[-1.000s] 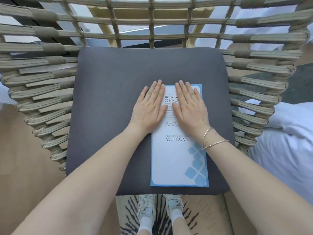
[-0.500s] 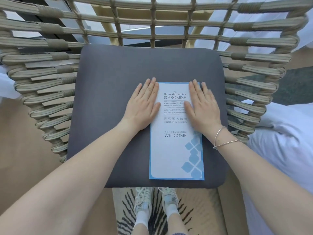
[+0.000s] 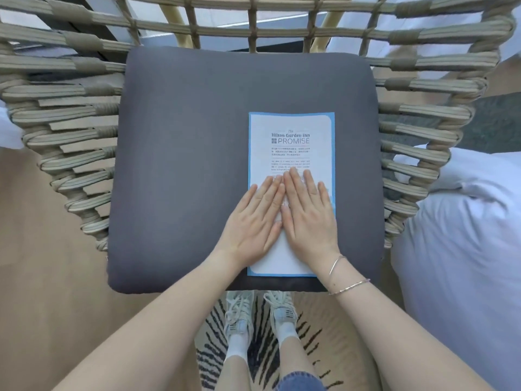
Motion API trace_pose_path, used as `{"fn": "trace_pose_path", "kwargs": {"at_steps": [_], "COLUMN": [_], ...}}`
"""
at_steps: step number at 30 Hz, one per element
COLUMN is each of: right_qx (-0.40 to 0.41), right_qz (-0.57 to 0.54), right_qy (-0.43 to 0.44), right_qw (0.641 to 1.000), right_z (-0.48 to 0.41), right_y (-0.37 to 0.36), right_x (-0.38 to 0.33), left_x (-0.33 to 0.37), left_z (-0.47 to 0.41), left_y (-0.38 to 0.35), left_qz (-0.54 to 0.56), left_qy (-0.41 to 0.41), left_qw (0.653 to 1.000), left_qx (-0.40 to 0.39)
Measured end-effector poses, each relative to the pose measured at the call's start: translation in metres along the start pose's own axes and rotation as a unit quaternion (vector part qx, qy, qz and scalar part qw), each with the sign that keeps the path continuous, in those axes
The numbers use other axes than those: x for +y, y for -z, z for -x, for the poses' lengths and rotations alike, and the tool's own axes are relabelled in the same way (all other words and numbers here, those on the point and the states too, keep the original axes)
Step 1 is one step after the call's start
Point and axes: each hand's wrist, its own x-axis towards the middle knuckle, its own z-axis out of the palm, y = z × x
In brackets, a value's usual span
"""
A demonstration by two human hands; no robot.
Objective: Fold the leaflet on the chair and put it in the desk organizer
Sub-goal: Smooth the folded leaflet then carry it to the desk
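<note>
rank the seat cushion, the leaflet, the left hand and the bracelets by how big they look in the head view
1. Seat cushion, by far the largest.
2. Leaflet, a tall sheet partly covered by the hands.
3. Left hand, flat on the leaflet's lower half beside the right hand.
4. Bracelets, thin bands on the right wrist.

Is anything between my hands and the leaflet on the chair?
Nothing visible. The left hand and right hand lie flat on the leaflet on the grey cushion.
</note>
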Motion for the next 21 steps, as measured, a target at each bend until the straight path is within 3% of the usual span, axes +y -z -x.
{"fn": "trace_pose_path", "kwargs": {"at_steps": [21], "right_qx": [-0.006], "right_qz": [0.003], "right_qy": [-0.047], "right_qw": [0.999], "right_z": [0.030], "right_y": [0.012], "right_x": [0.039], "left_x": [-0.020], "left_z": [0.023], "left_y": [0.007], "left_qz": [-0.021], "left_qy": [0.035], "left_qw": [0.998], "left_qx": [-0.049]}}
